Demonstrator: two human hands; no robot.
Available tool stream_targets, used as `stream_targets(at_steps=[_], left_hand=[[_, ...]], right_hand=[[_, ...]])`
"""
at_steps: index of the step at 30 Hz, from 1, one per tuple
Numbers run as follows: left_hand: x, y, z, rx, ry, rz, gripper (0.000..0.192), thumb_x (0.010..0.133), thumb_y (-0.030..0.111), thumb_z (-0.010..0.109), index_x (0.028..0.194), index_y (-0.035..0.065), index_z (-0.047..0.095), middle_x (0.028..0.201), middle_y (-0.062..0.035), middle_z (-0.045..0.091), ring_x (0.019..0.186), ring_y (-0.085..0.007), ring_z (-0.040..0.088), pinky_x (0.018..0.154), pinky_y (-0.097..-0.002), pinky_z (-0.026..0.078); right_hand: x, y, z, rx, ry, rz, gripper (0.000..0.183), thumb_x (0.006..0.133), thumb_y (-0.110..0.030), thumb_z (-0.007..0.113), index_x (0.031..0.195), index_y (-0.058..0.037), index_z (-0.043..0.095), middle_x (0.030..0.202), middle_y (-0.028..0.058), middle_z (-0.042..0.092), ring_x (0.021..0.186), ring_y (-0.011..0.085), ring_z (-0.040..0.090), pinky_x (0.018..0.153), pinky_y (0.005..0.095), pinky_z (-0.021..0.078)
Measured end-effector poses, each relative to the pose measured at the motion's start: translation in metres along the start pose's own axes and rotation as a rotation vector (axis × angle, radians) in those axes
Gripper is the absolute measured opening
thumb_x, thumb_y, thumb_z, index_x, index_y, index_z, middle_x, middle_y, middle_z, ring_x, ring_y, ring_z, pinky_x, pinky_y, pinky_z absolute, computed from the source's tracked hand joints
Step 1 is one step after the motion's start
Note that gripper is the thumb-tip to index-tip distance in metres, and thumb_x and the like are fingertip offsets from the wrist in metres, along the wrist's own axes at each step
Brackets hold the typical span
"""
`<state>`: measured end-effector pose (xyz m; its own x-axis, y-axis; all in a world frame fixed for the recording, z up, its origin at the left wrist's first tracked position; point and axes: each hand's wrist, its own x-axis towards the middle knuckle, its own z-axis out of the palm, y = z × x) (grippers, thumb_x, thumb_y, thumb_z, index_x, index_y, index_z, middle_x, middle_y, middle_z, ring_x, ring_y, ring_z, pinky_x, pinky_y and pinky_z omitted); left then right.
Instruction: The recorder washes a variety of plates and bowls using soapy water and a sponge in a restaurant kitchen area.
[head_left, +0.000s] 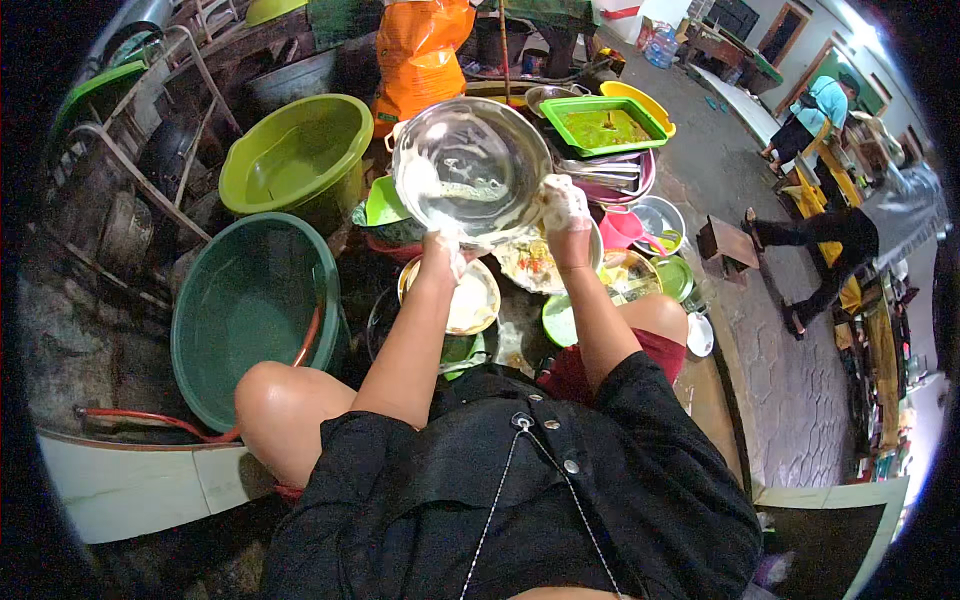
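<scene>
A large shiny metal basin (480, 161) with white suds inside is held up and tilted in front of me. My left hand (448, 251), covered in foam, grips its lower rim. My right hand (564, 204), also foamy, is at the rim's right side, closed around something whitish and sudsy that looks like a cloth or sponge; the foam hides its shape. Beneath the basin are a round bowl of white foamy liquid (472, 300) and a plate with food scraps (525, 266).
Left stand a dark green tub (251, 322) with a red hose (309, 337) and an olive tub (300, 157). Right are a green tray (604, 124), a pink dipper (626, 229) and stacked dishes. An orange sack (420, 60) stands behind. Two people are at the far right.
</scene>
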<state>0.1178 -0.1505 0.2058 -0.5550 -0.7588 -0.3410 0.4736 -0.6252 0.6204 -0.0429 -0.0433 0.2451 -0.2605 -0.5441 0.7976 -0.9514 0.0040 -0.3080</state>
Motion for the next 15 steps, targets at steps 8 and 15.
stream_targets(at_steps=[8, 15], left_hand=[[-0.005, -0.017, -0.004, -0.209, -0.153, 0.008, 0.053, 0.072, -0.003, 0.037, 0.124, -0.0038, 0.028, 0.110, -0.0243, 0.050, 0.085, -0.0342, 0.060, 0.062, -0.0405, 0.058], [0.011, -0.020, -0.022, -0.028, -0.131, -0.038, 0.041, 0.081, 0.016, 0.038, 0.122, 0.0110, 0.038, 0.111, -0.0111, 0.053, 0.083, -0.0270, 0.061, 0.051, -0.0373, 0.056]], right_hand=[[-0.053, -0.014, 0.014, 0.135, -0.151, 0.016, 0.030, 0.070, -0.003, 0.056, 0.100, -0.0044, 0.056, 0.101, 0.0180, 0.054, 0.094, 0.0351, 0.051, 0.082, 0.0409, 0.0423], [-0.025, -0.013, -0.008, 0.161, -0.069, 0.030, 0.026, 0.070, -0.005, 0.059, 0.096, -0.0033, 0.059, 0.094, 0.0157, 0.057, 0.088, 0.0326, 0.055, 0.077, 0.0370, 0.0446]])
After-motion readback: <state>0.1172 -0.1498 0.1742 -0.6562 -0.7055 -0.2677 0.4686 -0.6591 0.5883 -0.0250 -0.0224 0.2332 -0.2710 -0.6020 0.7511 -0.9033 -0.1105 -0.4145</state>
